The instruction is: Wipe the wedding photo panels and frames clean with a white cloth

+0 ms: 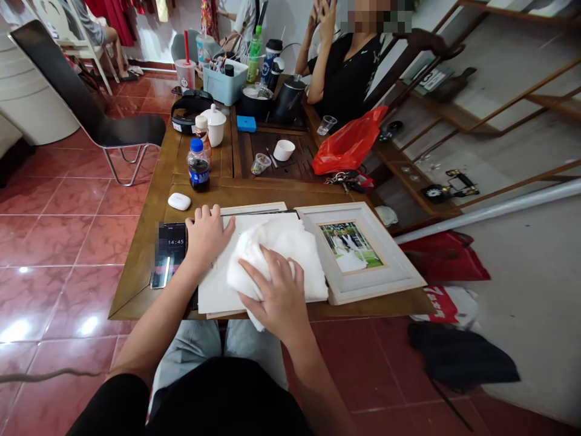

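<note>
Left hand point(209, 237): open and palm down, fingers slightly spread, resting on a white board point(215, 290), apparently to stop it sliding.
Right hand point(276, 292): curled around a bunched white cloth point(267, 257), gripping it and seemingly bearing down on the board.
White board: lying flat beneath both hands, just left of a white-framed photograph point(358, 251), which also lies flat, probably set aside to leave the hands room.
Left of the frame: beyond the board, a phone point(169, 254) showing 14:45, within easy reach beside the left hand, and a white earbud case point(179, 201).
Past the frame: a red plastic bag point(347, 142) and a cola bottle point(198, 166) stand on the wooden table point(136, 297).
</note>
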`<state>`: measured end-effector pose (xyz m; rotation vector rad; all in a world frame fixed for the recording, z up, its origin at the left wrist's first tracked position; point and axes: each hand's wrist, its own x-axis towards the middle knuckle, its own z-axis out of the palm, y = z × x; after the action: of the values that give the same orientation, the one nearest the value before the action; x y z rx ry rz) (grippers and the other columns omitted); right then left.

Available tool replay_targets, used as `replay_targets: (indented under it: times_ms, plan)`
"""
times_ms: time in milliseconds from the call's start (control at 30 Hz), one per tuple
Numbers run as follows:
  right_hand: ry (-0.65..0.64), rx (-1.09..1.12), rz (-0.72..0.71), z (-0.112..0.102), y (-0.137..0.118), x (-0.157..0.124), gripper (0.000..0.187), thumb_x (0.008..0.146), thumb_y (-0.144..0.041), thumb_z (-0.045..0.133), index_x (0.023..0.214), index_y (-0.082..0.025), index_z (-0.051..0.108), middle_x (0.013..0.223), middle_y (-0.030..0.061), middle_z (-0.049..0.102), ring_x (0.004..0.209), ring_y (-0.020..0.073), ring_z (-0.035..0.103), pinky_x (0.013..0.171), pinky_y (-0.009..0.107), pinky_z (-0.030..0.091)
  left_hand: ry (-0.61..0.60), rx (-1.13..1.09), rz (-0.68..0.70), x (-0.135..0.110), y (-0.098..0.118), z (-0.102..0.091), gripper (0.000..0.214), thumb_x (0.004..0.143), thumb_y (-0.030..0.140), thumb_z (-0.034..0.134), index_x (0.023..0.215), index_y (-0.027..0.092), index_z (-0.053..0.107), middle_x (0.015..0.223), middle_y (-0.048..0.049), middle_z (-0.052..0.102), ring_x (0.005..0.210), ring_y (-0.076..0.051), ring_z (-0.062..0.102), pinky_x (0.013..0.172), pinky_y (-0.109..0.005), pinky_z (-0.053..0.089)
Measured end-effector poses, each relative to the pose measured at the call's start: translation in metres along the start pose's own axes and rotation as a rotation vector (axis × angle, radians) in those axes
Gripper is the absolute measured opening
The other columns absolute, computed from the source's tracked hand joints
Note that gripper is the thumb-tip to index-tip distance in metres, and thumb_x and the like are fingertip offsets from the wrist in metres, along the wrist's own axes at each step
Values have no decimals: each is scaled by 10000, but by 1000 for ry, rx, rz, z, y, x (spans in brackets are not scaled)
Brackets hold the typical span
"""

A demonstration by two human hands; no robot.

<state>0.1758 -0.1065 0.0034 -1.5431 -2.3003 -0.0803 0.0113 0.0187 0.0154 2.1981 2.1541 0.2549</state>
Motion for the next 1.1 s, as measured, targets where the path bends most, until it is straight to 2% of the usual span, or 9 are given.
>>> replay_targets:
  times_ms: [167, 333, 533, 667, 867, 1000, 1100]
  plan:
    - [-39, 14, -40, 3, -4, 3, 519, 974, -563, 527, 1438, -344, 611, 1583, 126, 477, 1361, 377, 449, 1113, 592, 293, 1, 1, 6, 0, -1, 0, 430, 1036, 519, 385, 1202, 178, 585, 1232, -184, 662, 1210, -357, 575, 1003, -505, 465]
    - [8, -4, 39, -4, 17, -2, 464, 993, -526, 523, 1402, -340, 640, 1527, 121, 525, 1320, 331, 512, 1104, 525, 327, -5, 1, -2, 1, 0, -1, 426, 1034, 513, 388, 1190, 172, 592, 1237, -186, 660, 1222, -361, 573, 1009, -509, 462]
    - [30, -62, 125, -9, 41, -3, 447, 1019, -499, 502, 1401, -313, 640, 1504, 138, 522, 1291, 322, 536, 1062, 489, 371, -17, -8, -13, 1, 0, 0, 432, 1031, 519, 385, 1211, 185, 591, 1246, -186, 658, 1222, -367, 574, 998, -509, 467]
    - [22, -79, 159, -3, 64, 12, 479, 1016, -531, 490, 1422, -312, 621, 1511, 147, 502, 1305, 346, 522, 1040, 510, 405, -8, -4, -12, 2, 0, 3, 433, 1031, 517, 378, 1211, 185, 590, 1253, -189, 655, 1222, -369, 575, 990, -512, 470]
    - [-53, -46, 160, 4, 97, 50, 547, 1014, -582, 465, 1471, -301, 571, 1548, 174, 453, 1360, 370, 483, 1049, 558, 434, -5, -12, -3, 3, -1, 4, 428, 1029, 505, 391, 1206, 172, 595, 1244, -194, 652, 1216, -372, 578, 987, -514, 467]
    - [-63, -40, 120, 5, 101, 60, 554, 1010, -561, 498, 1494, -297, 551, 1573, 174, 433, 1397, 363, 460, 1085, 564, 423, 3, -4, -4, 2, -1, 5, 432, 1029, 510, 386, 1202, 174, 596, 1237, -193, 657, 1205, -366, 582, 979, -513, 474]
    - [-64, -33, 96, 3, 96, 50, 538, 1011, -528, 513, 1490, -287, 562, 1571, 180, 434, 1405, 364, 460, 1099, 567, 418, 9, -4, -16, 2, -1, 4, 435, 1027, 517, 388, 1200, 176, 596, 1233, -193, 661, 1202, -365, 582, 980, -517, 477]
